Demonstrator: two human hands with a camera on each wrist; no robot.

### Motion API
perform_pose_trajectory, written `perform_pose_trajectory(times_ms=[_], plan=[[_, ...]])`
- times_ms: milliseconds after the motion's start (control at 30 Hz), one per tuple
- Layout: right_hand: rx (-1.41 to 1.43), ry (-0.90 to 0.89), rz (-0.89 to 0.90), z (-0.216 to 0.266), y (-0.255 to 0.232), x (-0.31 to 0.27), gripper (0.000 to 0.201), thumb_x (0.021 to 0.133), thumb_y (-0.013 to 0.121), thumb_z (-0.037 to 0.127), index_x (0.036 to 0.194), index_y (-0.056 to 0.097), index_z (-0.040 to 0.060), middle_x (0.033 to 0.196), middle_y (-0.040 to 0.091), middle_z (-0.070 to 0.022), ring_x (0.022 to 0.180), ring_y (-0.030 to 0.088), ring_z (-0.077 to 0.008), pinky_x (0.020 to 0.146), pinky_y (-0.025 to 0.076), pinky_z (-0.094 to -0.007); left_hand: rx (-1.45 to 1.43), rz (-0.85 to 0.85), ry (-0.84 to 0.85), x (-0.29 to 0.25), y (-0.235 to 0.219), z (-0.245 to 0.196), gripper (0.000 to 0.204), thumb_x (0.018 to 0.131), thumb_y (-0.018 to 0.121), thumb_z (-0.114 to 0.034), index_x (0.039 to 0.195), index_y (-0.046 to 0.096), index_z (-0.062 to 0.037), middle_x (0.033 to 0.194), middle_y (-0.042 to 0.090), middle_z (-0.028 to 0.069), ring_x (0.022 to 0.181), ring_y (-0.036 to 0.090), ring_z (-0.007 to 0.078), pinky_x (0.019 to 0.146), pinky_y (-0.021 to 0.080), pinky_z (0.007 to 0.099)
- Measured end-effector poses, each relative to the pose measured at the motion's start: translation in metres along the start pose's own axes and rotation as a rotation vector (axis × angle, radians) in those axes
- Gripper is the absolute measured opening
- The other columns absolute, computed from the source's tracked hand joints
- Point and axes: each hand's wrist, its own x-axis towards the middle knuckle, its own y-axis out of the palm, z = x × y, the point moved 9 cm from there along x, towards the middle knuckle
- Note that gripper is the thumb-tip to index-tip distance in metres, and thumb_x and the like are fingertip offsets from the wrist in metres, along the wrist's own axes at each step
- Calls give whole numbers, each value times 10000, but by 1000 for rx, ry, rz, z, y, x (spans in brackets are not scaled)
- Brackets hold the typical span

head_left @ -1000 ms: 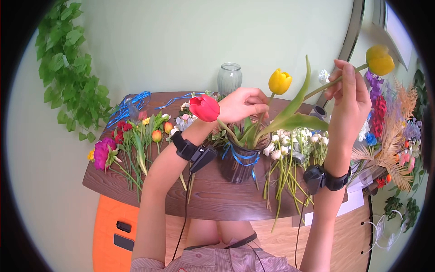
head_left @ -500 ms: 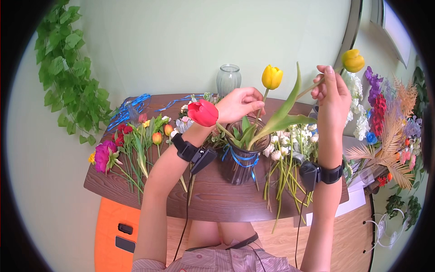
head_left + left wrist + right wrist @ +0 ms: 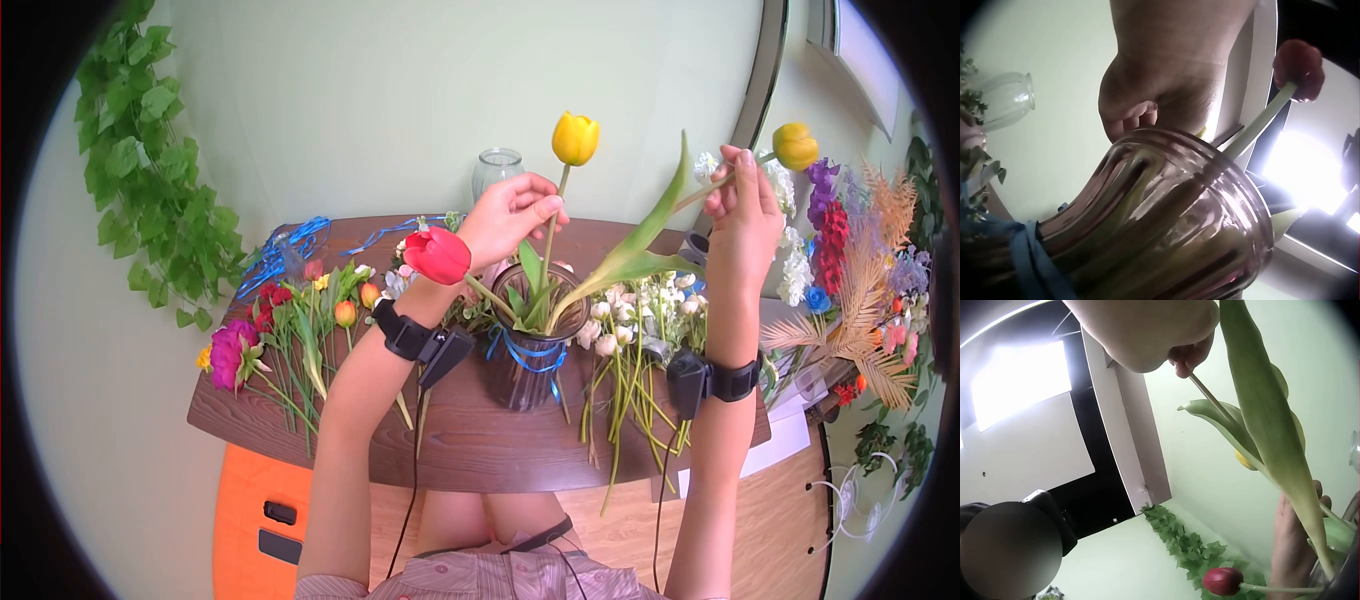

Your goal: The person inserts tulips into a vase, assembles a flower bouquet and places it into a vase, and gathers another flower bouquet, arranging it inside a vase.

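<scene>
A dark ribbed glass vase (image 3: pixel 522 385) tied with blue ribbon (image 3: pixel 530 352) stands on the brown table (image 3: pixel 460 440). My left hand (image 3: pixel 512 215) pinches the stem of an upright yellow tulip (image 3: pixel 576 138) above the vase mouth. At the right, my right hand (image 3: pixel 745 222) pinches another yellow tulip (image 3: pixel 796 147) just below its bloom; this stem slants out of the vase, with long green leaves (image 3: pixel 640 250) beside it. A red tulip (image 3: pixel 437 255) leans left out of the vase, over my left wrist. In the left wrist view the vase rim (image 3: pixel 1260 219) is close below the left hand.
Loose flowers with a magenta bloom (image 3: pixel 235 352) lie left on the table; white flowers (image 3: pixel 610 320) with long stems lie right of the vase. A clear glass vase (image 3: pixel 497 170) and blue ribbons (image 3: pixel 290 250) are at the back. More flowers (image 3: pixel 830 250) crowd the far right.
My left hand has moved up and left along with the upright yellow tulip. My right hand swung left with its tulip, then slightly back right.
</scene>
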Motion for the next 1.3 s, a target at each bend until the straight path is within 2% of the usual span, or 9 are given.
perform_pose_trajectory(times_ms=[267,333,467,567,867,1000,1133,1167,1300], plan=[[145,-217,-90,35,-22,0,277,889,498,220,935,564,-45,713,526,-38,539,439,-56,484,365,-168,-68,-247,138,0,-33,-21,234,876,517,-216,996,486,-16,835,612,60,757,574,97,619,448,221],[159,-238,-114,42,-27,0,270,891,493,210,950,554,-46,724,526,-40,542,441,-57,484,360,-166,-72,-323,133,-4,-44,-27,245,880,510,-240,1019,481,-41,854,574,35,774,542,99,658,425,232],[178,-286,-192,48,-39,-1,270,896,484,210,975,542,-41,721,526,-35,548,439,-55,481,343,-168,-144,-363,180,-5,-63,-31,235,881,508,-246,1013,487,-52,862,560,25,777,525,93,665,414,232],[157,-328,-219,49,-42,-4,277,898,480,219,965,546,-42,712,523,-32,545,435,-53,479,338,-169,-163,-420,221,-9,-77,-36,211,877,517,-228,983,502,-47,836,595,42,742,552,97,605,414,218],[-42,-239,-75,28,1,-25,281,903,473,249,918,582,-10,678,522,-19,509,433,-52,477,339,-168,-174,-455,272,-16,-88,-47,241,875,521,-264,984,506,-49,838,583,36,743,545,90,608,424,218],[-152,-180,154,7,33,-50,250,902,478,218,903,578,-11,686,538,-21,521,459,-47,481,359,-174,-161,-477,289,-19,-92,-51,239,875,520,-256,984,503,-45,842,581,38,745,546,94,609,429,221],[-159,-140,251,-11,42,-67,240,902,478,200,899,572,-22,687,540,-23,523,466,-49,486,368,-173,-165,-498,290,-24,-97,-57,224,873,523,-253,1004,495,-74,856,543,0,792,514,89,650,407,227],[-148,-79,275,-19,44,-70,239,900,481,194,895,570,-27,688,541,-24,524,471,-51,486,373,-176,-165,-498,291,-25,-99,-59,224,873,523,-253,1004,495,-74,856,543,0,792,514,89,650,407,227],[-135,15,330,-39,47,-82,242,895,490,191,882,568,-37,694,550,-32,534,487,-60,490,390,-187,-192,-580,374,-35,-117,-78,213,867,534,-244,995,492,-80,856,546,2,780,513,89,628,402,220]])
